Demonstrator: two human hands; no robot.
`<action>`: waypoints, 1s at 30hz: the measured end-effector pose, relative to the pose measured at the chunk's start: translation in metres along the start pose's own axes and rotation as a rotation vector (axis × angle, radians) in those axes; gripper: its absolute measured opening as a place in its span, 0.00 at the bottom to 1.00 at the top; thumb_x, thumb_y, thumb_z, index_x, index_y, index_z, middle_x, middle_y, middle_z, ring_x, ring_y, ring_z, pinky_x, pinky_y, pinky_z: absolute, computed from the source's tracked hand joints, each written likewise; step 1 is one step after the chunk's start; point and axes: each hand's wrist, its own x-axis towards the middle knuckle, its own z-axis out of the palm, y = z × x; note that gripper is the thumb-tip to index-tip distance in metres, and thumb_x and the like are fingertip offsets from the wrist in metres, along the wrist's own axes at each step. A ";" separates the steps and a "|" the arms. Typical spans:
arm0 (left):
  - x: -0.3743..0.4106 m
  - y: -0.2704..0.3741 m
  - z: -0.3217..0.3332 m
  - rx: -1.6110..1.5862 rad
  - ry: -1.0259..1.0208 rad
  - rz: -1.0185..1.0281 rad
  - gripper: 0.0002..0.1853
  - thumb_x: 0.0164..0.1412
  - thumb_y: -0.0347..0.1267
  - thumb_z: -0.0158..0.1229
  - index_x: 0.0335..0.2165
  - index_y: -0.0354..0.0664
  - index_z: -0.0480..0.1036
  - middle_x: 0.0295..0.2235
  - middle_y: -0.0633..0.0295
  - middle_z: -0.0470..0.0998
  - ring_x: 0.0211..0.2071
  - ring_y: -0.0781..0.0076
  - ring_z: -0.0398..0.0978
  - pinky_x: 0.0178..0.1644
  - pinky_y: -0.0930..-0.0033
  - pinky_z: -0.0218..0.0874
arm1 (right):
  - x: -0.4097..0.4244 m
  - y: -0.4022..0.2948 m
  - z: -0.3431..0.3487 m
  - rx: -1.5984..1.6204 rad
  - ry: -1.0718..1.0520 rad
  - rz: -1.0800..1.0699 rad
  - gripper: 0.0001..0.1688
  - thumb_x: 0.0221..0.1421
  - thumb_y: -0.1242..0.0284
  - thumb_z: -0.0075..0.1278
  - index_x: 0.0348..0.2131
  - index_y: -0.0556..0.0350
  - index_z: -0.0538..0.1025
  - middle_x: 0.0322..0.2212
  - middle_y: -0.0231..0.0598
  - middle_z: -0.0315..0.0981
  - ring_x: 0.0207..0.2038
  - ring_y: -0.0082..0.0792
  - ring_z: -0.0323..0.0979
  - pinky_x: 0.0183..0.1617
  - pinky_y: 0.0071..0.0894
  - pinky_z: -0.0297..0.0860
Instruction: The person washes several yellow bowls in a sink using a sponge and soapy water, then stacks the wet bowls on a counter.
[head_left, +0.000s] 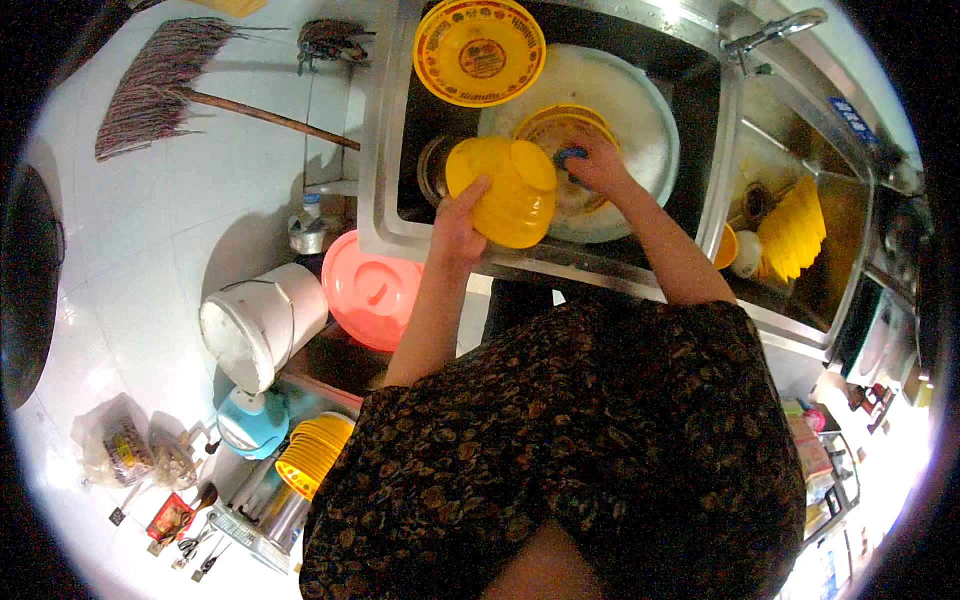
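Observation:
My left hand (461, 225) grips a yellow bowl (501, 196) tipped on its side, its round foot facing up and right. Over a large pale basin (645, 142) in the sink, my right hand (596, 165) holds a blue scrubbing cloth or pad (570, 156); its exact kind is unclear. That hand is at a second yellow bowl (540, 124) with a patterned rim, which sits in the basin's cloudy water. A yellow plate (480, 91) with a red-brown border rests at the sink's upper left. Behind the tipped bowl, a dark round vessel (430, 176) is partly hidden.
The steel faucet (776, 31) stands at the upper right. In the right sink compartment (847, 247) lies a row of nested yellow dishes (795, 232). A pink lid (375, 296), a white bucket (262, 322) and a yellow bowl stack (315, 450) are at the left, below a mop (161, 86).

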 end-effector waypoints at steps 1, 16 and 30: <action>0.000 0.000 0.003 0.028 -0.004 0.013 0.23 0.55 0.30 0.56 0.49 0.38 0.64 0.46 0.55 0.72 0.47 0.58 0.70 0.52 0.53 0.63 | -0.014 -0.017 -0.012 -0.079 0.060 -0.198 0.30 0.40 0.70 0.52 0.47 0.50 0.68 0.51 0.49 0.60 0.53 0.51 0.60 0.57 0.44 0.58; -0.009 -0.012 0.067 0.726 0.238 0.163 0.16 0.51 0.32 0.61 0.36 0.32 0.73 0.32 0.60 0.78 0.31 0.69 0.76 0.35 0.69 0.66 | 0.009 -0.007 -0.001 -0.043 0.161 -0.137 0.25 0.41 0.63 0.52 0.42 0.51 0.73 0.39 0.51 0.72 0.43 0.50 0.69 0.50 0.46 0.64; 0.007 -0.019 0.061 1.587 0.018 0.458 0.15 0.51 0.41 0.56 0.30 0.40 0.75 0.25 0.46 0.76 0.30 0.48 0.75 0.33 0.56 0.64 | -0.068 -0.120 -0.044 -0.341 0.563 -0.851 0.19 0.44 0.69 0.49 0.39 0.51 0.73 0.38 0.47 0.71 0.43 0.50 0.69 0.47 0.43 0.67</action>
